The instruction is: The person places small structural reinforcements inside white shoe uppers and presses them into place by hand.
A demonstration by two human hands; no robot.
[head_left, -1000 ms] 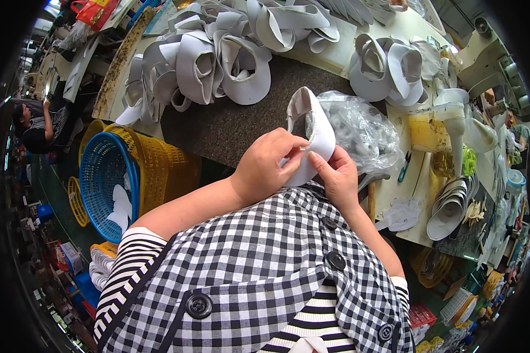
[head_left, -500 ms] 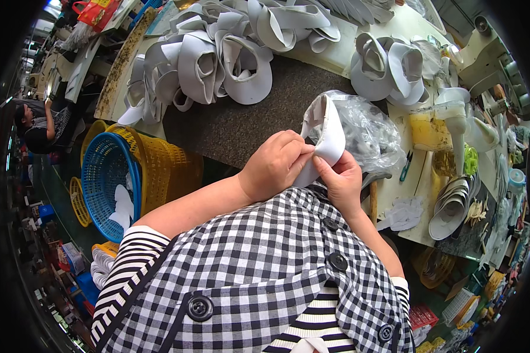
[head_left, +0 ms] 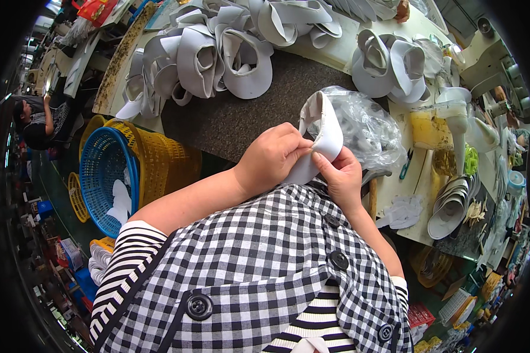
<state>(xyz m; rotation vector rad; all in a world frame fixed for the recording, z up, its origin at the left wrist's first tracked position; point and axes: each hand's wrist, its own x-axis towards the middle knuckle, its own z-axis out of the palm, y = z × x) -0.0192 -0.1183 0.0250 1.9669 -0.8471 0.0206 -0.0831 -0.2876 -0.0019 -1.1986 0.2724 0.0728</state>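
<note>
A white shoe upper point(head_left: 328, 134) is held up in front of my chest, its open collar tilted upward and its lower part hanging toward my checked apron. My left hand point(head_left: 271, 154) is closed, thumb and fingertips pinching the upper's near edge. Close beside it, my right hand point(head_left: 343, 179) grips the same edge with the thumb on the near side and the fingers behind. The fingertips of both hands nearly meet. Just behind the upper lies a crumpled clear plastic bag point(head_left: 368, 132) with pale pieces inside.
White uppers point(head_left: 250, 82) are heaped along the far side of the dark work board point(head_left: 235, 126). A blue basket point(head_left: 94, 194) and yellow baskets point(head_left: 171, 170) stand at left. At right are a yellow glue container point(head_left: 425, 130), a wooden handle point(head_left: 373, 200) and nested uppers point(head_left: 447, 217). A person point(head_left: 38, 120) sits far left.
The upper has tilted slightly, and my left hand has shifted a little with it. Both hands keep their pinch on its edge. Something brown now shows at the table's far edge.
</note>
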